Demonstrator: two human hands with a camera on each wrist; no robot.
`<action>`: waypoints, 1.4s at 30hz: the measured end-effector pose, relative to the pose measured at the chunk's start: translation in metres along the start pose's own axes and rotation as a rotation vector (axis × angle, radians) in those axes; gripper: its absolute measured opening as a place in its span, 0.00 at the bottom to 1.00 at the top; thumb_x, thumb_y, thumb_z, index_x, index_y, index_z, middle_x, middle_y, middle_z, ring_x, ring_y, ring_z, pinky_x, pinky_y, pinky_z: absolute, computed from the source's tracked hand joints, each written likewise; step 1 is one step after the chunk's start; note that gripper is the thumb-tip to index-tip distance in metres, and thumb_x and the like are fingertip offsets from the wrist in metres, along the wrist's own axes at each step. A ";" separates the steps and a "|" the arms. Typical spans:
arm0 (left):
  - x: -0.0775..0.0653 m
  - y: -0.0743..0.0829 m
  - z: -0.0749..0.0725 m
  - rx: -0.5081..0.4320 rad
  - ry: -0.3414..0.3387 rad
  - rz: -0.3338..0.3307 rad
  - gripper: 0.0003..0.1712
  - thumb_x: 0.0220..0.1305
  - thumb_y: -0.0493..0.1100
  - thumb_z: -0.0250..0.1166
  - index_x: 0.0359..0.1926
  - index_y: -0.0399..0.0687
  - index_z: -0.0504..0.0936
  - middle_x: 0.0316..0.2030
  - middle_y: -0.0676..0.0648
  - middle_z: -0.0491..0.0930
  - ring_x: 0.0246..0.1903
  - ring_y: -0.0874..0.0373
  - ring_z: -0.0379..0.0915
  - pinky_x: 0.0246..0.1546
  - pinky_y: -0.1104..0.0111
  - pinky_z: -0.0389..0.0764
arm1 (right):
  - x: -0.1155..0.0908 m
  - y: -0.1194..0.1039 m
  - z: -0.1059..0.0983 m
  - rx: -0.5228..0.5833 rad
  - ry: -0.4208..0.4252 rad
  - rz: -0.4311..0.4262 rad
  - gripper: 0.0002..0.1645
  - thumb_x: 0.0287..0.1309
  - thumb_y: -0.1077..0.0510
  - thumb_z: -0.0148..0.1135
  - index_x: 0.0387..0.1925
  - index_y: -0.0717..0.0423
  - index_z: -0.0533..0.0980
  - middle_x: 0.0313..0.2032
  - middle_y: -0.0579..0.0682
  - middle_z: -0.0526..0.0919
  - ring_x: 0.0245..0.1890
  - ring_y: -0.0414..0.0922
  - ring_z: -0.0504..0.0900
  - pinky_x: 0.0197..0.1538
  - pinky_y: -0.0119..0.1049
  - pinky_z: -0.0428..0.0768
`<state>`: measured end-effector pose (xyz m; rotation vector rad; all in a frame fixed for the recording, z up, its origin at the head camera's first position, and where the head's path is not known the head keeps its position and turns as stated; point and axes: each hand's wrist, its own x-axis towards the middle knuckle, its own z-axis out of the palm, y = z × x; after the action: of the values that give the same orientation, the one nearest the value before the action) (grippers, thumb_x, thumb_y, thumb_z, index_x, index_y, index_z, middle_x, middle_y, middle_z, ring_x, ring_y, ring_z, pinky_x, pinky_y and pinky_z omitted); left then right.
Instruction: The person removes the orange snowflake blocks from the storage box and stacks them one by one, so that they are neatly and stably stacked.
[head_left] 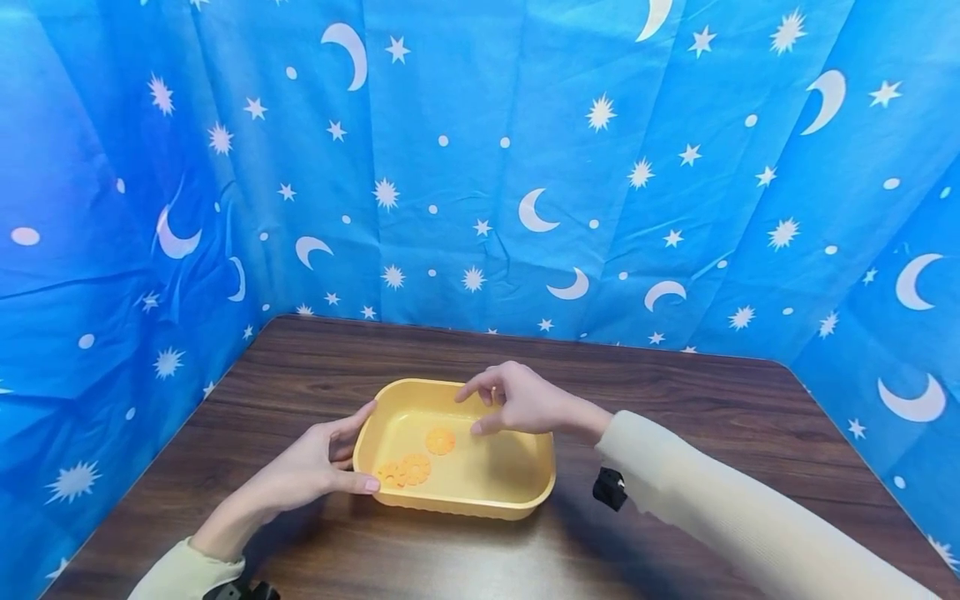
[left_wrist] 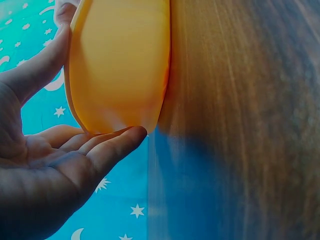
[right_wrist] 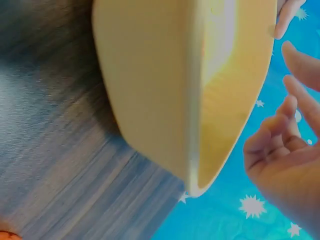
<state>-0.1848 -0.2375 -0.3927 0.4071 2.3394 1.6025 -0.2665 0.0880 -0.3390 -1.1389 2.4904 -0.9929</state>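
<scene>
A shallow yellow plastic tub (head_left: pixel 487 497) with rounded corners stands on the table. Flat orange pieces lie on its bottom: a round one (head_left: pixel 441 442) near the middle and a scalloped cluster (head_left: pixel 405 472) in the near left corner. My left hand (head_left: pixel 311 467) holds the tub's left end, thumb at the near corner and fingers along the far side. In the left wrist view its fingers rest against the tub's outer wall (left_wrist: pixel 120 65). Over the tub's far right part hovers my right hand (head_left: pixel 521 400), thumb and index finger apart, with nothing visible between them.
The dark wood-grain table (head_left: pixel 300 375) reaches back to a blue curtain (head_left: pixel 457 167) with white moons and stars. A black wrist camera (head_left: pixel 610 488) sits under the right sleeve (head_left: pixel 697 492). Something orange (right_wrist: pixel 9 235) shows at the right wrist view's lower left corner.
</scene>
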 end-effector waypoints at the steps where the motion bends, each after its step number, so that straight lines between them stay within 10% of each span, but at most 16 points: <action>1: 0.000 0.000 0.000 0.001 0.001 -0.002 0.62 0.57 0.42 0.82 0.83 0.38 0.52 0.81 0.32 0.52 0.73 0.32 0.62 0.67 0.50 0.73 | 0.004 -0.001 0.000 0.017 -0.029 -0.008 0.23 0.56 0.62 0.80 0.54 0.56 0.87 0.29 0.54 0.75 0.20 0.43 0.66 0.27 0.31 0.64; 21: 0.001 -0.002 0.000 0.014 -0.006 -0.022 0.61 0.59 0.44 0.82 0.83 0.39 0.53 0.80 0.31 0.52 0.72 0.31 0.62 0.66 0.50 0.74 | 0.064 -0.012 0.040 0.072 -0.347 -0.097 0.27 0.53 0.70 0.79 0.57 0.63 0.84 0.36 0.66 0.78 0.26 0.40 0.69 0.28 0.27 0.67; 28: -0.001 -0.002 -0.001 0.018 -0.007 -0.012 0.61 0.59 0.44 0.81 0.83 0.39 0.53 0.80 0.30 0.53 0.72 0.31 0.63 0.66 0.51 0.75 | 0.074 -0.014 0.054 0.090 -0.389 -0.013 0.25 0.53 0.72 0.78 0.55 0.62 0.86 0.29 0.54 0.74 0.17 0.38 0.65 0.21 0.27 0.67; 42: -0.002 -0.001 0.000 -0.004 -0.018 0.011 0.62 0.59 0.42 0.81 0.83 0.37 0.51 0.80 0.29 0.51 0.72 0.30 0.61 0.66 0.52 0.74 | 0.089 -0.007 0.076 0.012 -0.394 -0.112 0.26 0.45 0.70 0.85 0.50 0.58 0.89 0.24 0.48 0.75 0.22 0.35 0.68 0.25 0.25 0.65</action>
<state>-0.1828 -0.2388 -0.3935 0.4331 2.3237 1.6021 -0.2870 -0.0179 -0.3846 -1.3354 2.1268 -0.7227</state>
